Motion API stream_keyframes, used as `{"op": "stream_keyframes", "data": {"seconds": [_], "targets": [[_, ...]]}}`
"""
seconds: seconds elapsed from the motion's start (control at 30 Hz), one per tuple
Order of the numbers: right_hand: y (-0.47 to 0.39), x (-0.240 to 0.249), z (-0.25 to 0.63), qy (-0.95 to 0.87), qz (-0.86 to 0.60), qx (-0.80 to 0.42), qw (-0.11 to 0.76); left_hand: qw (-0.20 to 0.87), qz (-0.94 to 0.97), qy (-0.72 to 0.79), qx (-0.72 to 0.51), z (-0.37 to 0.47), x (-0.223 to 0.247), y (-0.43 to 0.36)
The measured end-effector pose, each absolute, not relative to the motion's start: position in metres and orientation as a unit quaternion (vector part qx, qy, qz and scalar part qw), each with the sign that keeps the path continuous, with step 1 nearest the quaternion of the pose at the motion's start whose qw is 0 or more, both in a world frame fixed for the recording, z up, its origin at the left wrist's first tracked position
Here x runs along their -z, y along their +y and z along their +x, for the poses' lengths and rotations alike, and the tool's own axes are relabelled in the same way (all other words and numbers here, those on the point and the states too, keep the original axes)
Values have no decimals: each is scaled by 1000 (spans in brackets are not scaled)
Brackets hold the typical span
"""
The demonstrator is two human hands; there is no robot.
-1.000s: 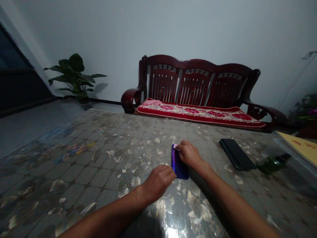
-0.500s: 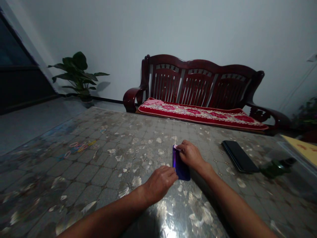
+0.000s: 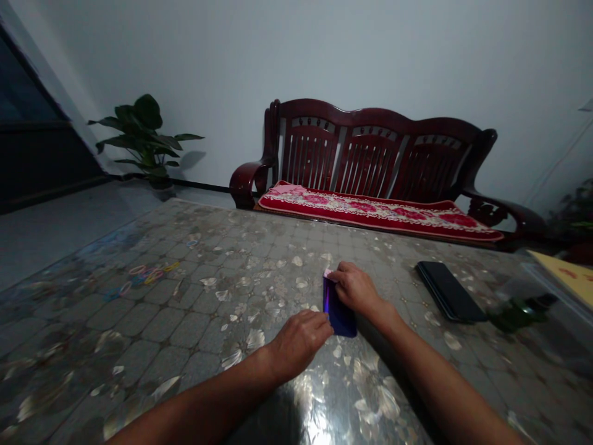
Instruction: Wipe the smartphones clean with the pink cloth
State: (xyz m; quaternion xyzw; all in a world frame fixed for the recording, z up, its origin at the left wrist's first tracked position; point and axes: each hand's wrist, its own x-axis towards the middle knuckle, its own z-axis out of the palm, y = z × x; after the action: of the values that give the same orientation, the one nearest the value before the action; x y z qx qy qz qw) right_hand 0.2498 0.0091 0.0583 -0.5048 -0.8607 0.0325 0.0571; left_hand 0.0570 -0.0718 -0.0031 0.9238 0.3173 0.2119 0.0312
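A flat, glossy purple-blue rectangle (image 3: pixel 341 316), the size of a phone, is held between my two hands low over the patterned table; I cannot tell its exact kind. My left hand (image 3: pixel 302 340) is closed, its thumb and fingertips gripping the rectangle's left edge near the bottom. At the upper end, my right hand (image 3: pixel 356 287) pinches with bent fingers and covers the top right corner. A small pinkish-white piece (image 3: pixel 327 272) shows at the top left corner, under the right fingertips.
Several coloured rubber bands (image 3: pixel 151 274) lie on the tablecloth (image 3: pixel 185 346) at left. To the right are a black wallet-like case (image 3: pixel 448 292), a green bottle (image 3: pixel 519 313) and a clear box with a yellow sheet (image 3: pixel 565 275). A wooden bench (image 3: pixel 365 154) stands beyond the table.
My hands and the purple rectangle stay almost in place. The right fingers have shifted very slightly at its top edge, and the view has tilted a little.
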Motion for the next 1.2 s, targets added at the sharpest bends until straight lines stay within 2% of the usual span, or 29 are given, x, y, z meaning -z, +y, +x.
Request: {"op": "stream_keyframes", "data": {"seconds": [0.1,0.3,0.5,0.67,0.73,0.93,1.03,1.2], "targets": [[9,-57,254,-840,-537,-42,62,32,923,321,-209,56,3,-72],[-7,-48,261,-875,-464,-88,106,33,923,322,-209,56,3,-73],[-11,-47,267,-823,-548,-85,125,23,920,320,-224,54,6,-73],[-14,-52,272,-859,-468,-167,129,20,916,324,-235,54,6,-74],[-13,-50,276,-843,-449,-239,177,31,917,324,-232,54,3,-73],[2,-29,288,-608,-517,-421,431,134,931,283,-190,51,-26,-63],[6,-24,292,-484,-535,-488,492,152,941,251,-168,49,-45,-47],[6,-25,291,-414,-530,-501,545,105,975,167,-97,49,-68,4]]}}
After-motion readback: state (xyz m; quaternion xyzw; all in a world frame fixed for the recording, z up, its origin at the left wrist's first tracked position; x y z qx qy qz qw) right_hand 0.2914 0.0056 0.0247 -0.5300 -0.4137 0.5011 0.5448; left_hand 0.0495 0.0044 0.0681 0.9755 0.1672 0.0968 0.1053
